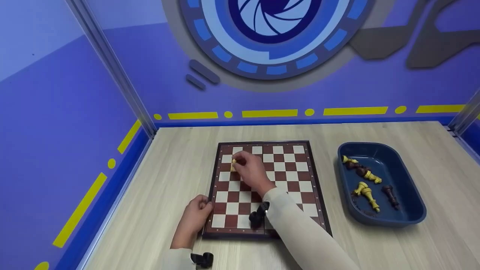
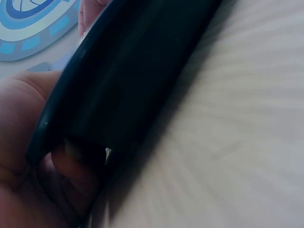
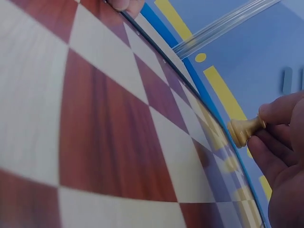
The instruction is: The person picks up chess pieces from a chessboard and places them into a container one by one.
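A brown-and-white chessboard [image 1: 233, 186] lies flat on the table. Over its far left squares my right hand [image 1: 252, 172] pinches a pale yellow chess piece [image 3: 243, 130] between thumb and fingers. The right wrist view shows the piece's round base; its top is hidden in the fingers, so I cannot tell which piece it is. At the board's near left edge, my left hand [image 1: 193, 215] holds the rim. Its fingers [image 2: 76, 175] curl at a recess in the dark side of the board in the left wrist view.
Right of the board stands a dark blue tray [image 1: 407, 180] with several yellow and dark brown chess pieces lying in it. A blue side wall [image 1: 63, 150] rises on the left and a patterned wall [image 1: 270, 97] at the back. Bare wood [image 1: 180, 165] shows left of the board.
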`<action>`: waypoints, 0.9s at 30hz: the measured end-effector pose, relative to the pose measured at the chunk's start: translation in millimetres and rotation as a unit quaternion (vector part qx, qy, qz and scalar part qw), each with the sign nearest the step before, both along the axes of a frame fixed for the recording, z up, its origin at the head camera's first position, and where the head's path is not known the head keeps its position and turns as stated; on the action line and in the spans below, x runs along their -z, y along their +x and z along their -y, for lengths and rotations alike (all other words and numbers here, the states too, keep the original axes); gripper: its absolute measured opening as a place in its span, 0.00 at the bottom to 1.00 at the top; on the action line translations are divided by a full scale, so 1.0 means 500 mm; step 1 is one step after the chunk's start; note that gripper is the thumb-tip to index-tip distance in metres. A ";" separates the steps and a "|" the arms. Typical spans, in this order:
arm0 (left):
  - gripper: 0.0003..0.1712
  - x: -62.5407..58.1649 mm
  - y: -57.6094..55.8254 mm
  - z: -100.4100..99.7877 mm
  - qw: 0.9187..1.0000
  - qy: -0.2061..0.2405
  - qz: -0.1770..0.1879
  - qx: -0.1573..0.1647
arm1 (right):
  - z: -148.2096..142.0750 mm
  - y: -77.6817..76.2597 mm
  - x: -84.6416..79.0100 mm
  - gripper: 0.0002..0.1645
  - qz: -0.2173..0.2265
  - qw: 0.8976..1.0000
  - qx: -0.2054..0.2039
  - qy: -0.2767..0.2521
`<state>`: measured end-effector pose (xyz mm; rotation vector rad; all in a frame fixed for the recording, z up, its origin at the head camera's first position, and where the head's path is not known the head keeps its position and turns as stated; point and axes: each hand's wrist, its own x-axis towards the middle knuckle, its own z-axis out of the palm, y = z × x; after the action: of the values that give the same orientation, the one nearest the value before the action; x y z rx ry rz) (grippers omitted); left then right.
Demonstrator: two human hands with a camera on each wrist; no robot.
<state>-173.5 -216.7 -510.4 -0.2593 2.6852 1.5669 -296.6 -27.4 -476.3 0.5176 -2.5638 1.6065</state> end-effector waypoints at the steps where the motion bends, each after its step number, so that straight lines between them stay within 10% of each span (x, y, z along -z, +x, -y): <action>1: 0.07 0.000 0.000 -0.001 1.000 0.001 0.001 0.000 | -0.003 0.001 -0.001 0.12 0.002 1.000 0.001 0.001; 27: 0.06 -0.002 -0.001 0.004 1.000 -0.006 -0.004 0.007 | -0.084 0.034 -0.009 0.11 0.006 1.000 -0.002 -0.016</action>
<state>-173.9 -218.6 -509.5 -0.2346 2.6970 1.5507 -279.6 14.8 -471.7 0.5121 -2.5425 1.6542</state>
